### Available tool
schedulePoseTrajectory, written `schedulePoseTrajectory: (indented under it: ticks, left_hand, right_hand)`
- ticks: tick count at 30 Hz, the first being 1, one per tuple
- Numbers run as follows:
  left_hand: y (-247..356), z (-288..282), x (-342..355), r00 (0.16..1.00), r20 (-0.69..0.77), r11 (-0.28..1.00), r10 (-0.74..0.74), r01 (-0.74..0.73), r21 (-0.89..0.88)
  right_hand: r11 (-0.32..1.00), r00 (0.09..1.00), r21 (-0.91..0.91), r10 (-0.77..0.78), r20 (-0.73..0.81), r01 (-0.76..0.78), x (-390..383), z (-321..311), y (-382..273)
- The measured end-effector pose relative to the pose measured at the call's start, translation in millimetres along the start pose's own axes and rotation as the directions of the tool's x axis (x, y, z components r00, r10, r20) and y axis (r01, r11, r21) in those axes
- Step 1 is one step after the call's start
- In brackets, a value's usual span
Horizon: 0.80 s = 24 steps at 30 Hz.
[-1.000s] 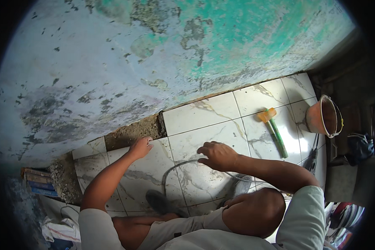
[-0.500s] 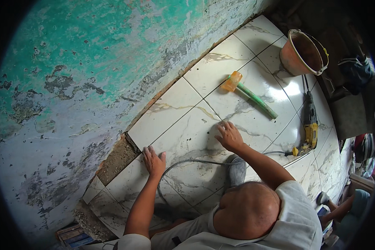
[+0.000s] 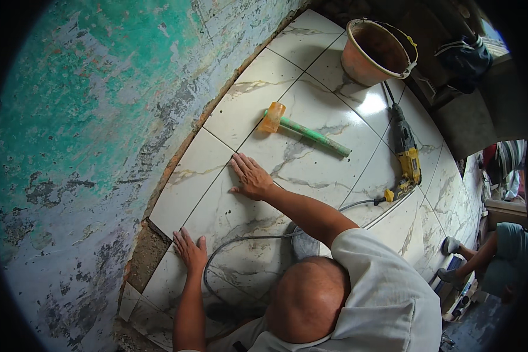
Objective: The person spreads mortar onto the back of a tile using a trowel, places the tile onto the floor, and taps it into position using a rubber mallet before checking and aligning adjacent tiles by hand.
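Note:
Neither of my own hands shows. A co-worker, head and light grey shirt point(image 3: 387, 281) seen from above, bends over white marble-patterned floor tiles point(image 3: 188, 167). The co-worker's right hand point(image 3: 252, 177) lies flat near a joint between tiles, fingers stretched. The co-worker's left hand point(image 3: 190, 251) rests spread at a tile edge beside a strip of bare rough mortar point(image 3: 148, 249). Beyond the right hand lies a mallet with an orange head point(image 3: 272, 117) and green handle point(image 3: 317, 138); nobody touches it.
A yellow and black power drill point(image 3: 408, 155) lies on the tiles at right, its grey cable point(image 3: 246, 237) curving past the co-worker. An orange bucket point(image 3: 369, 56) stands at the back. A peeling green wall point(image 3: 100, 117) runs along the left. Another person's legs point(image 3: 478, 255) show at right.
The view has shifted, so the scene sits further left. The co-worker's right hand has slid toward the tile joint and flattened; the left hand stays by the mortar strip.

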State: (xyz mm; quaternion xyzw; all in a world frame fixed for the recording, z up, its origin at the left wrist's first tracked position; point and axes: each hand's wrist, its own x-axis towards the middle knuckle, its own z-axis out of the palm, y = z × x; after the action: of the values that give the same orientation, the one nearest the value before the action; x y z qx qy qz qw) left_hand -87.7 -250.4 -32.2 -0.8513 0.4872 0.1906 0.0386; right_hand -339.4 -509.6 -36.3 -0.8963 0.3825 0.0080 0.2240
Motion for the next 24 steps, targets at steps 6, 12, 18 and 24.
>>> schedulePoseTrajectory:
  ticks: [6, 12, 18, 24]
  left_hand:
    - [2, 5, 4, 0.994, -0.107, 0.998, -0.022, 0.015, -0.066]
    - [3, 6, 4, 0.994, -0.103, 0.999, -0.032, 0.027, -0.046]
    - [7, -4, 4, 0.997, -0.012, 0.995, -0.074, 0.073, -0.067]
    - [10, -9, 6, 0.996, 0.024, 0.991, -0.090, 0.092, -0.099]
  right_hand:
    - [0.963, 0.991, 0.239, 0.132, -0.011, -0.126, -20, -15, 7]
    - [0.908, 0.940, 0.334, 0.313, -0.136, -0.254, 17, -30, 45]
    - [0.966, 0.976, 0.152, 0.215, -0.025, -0.209, 79, -43, 55]
    - [0.976, 0.978, 0.068, 0.208, 0.018, -0.209, 84, -41, 54]
